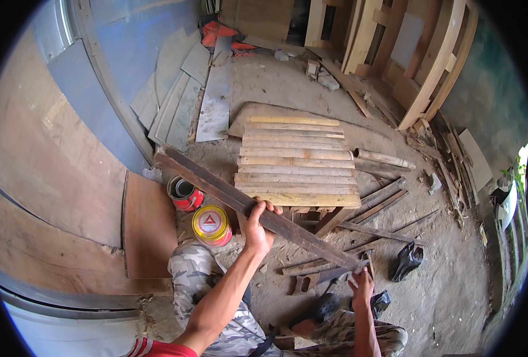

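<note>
Both left hand [259, 231] and right hand [362, 287] grasp the unfixed plank [294, 229]; I judge twelve o'clock's slatted top [297, 161] covered.

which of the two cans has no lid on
The farther, left-hand can: its dark inside shows, while the nearer can wears a yellow-rimmed lid.

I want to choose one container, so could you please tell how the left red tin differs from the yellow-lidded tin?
The left red tin is open, showing its hollow inside; the yellow-lidded tin is covered. The left red tin stands farther back, the yellow-lidded tin nearer. Both have red sides.
</note>
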`<state>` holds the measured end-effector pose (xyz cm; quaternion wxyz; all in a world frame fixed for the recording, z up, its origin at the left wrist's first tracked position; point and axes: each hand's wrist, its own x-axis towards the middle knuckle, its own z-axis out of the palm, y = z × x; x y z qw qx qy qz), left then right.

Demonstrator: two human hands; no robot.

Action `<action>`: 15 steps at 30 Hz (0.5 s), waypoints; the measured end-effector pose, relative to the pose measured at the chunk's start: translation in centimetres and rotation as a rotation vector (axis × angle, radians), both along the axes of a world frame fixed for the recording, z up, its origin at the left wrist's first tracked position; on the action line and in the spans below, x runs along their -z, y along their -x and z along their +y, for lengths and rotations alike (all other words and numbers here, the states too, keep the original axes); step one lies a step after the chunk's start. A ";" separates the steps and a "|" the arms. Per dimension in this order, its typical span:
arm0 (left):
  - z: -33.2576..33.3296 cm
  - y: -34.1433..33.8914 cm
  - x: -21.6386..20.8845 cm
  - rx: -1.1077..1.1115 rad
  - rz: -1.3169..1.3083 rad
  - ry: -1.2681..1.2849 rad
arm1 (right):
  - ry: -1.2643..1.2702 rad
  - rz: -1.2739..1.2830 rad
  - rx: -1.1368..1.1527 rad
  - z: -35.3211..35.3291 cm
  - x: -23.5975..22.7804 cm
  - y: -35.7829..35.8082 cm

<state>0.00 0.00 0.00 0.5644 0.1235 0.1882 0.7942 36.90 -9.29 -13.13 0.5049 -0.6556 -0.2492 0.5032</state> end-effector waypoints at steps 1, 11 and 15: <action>0.0 -0.6 0.5 0.012 0.006 -0.014 | 0.088 -0.021 -0.013 0.0 0.5 -0.3; -1.2 -2.9 0.2 0.134 0.179 -0.093 | 0.346 0.038 -0.149 -1.8 5.4 0.2; -0.7 -1.0 -0.6 0.067 0.099 -0.046 | 0.231 0.095 -0.038 -1.2 1.7 1.8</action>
